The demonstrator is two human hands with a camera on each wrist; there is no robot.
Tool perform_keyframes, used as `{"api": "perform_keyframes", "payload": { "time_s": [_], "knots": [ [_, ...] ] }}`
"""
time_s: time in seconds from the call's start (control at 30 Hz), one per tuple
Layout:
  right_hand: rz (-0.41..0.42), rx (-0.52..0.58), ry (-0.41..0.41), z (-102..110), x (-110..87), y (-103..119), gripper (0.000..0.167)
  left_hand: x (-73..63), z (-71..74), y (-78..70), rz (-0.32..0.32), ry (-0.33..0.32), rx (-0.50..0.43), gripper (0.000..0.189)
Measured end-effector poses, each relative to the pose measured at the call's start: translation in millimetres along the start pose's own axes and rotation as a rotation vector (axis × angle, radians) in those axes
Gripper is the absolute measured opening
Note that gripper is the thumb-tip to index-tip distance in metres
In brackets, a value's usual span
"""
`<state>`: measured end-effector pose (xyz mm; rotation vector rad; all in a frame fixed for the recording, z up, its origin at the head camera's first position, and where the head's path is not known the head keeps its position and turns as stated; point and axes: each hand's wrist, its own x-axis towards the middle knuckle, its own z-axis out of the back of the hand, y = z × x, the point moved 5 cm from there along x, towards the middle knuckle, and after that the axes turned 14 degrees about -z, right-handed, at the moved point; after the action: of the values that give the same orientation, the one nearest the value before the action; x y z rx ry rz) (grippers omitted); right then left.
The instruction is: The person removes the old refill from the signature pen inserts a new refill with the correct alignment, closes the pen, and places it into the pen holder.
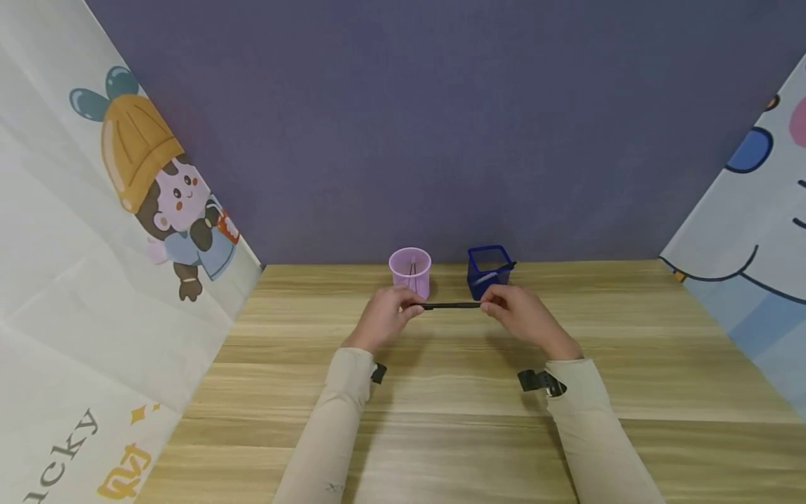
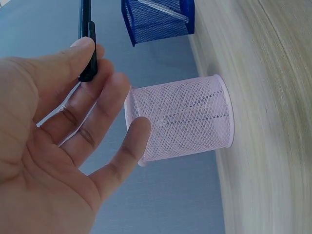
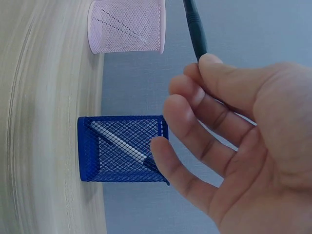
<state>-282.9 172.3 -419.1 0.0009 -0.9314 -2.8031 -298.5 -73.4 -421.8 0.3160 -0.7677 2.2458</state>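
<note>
A black pen (image 1: pixel 450 305) is stretched level between my two hands, above the table in front of two pen holders. My left hand (image 1: pixel 385 318) pinches its clip end between thumb and index finger; the other fingers fan loosely apart in the left wrist view. At the opposite end, my right hand (image 1: pixel 524 316) pinches the pen near its ribbed grip (image 3: pixel 194 19). Just beyond the left hand stands a round pink mesh pen holder (image 2: pixel 185 119) with thin dark sticks showing inside. A square blue mesh pen holder (image 3: pixel 124 174), behind the right hand, contains a slanted white pen with a dark end (image 3: pixel 117 142).
Both holders stand near the back edge of the wood-grain table (image 1: pixel 441 448), close to a grey-blue backdrop (image 1: pixel 441 126). Printed white sheets flank the table, with a cartoon figure (image 1: pixel 182 196) on the left one. Dark straps circle both wrists.
</note>
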Motion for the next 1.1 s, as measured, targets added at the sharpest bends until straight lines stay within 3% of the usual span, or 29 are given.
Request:
{"api": "perform_keyframes", "payload": {
  "time_s": [0.37,0.87,1.1],
  "knots": [
    [-0.002,-0.001,-0.039,2.4,-0.3,1.5,0.007,-0.8,1.1,0.3,-0.005,-0.010,-0.034,0.010],
    [-0.018,0.071,-0.019,0.8,-1.1,1.7,0.010,-2.4,3.7,5.2,0.046,-0.016,-0.084,0.010],
    [-0.016,0.072,-0.025,-0.2,-0.4,1.7,0.010,-2.2,5.1,4.8,0.039,-0.018,-0.077,0.010]
  ]
}}
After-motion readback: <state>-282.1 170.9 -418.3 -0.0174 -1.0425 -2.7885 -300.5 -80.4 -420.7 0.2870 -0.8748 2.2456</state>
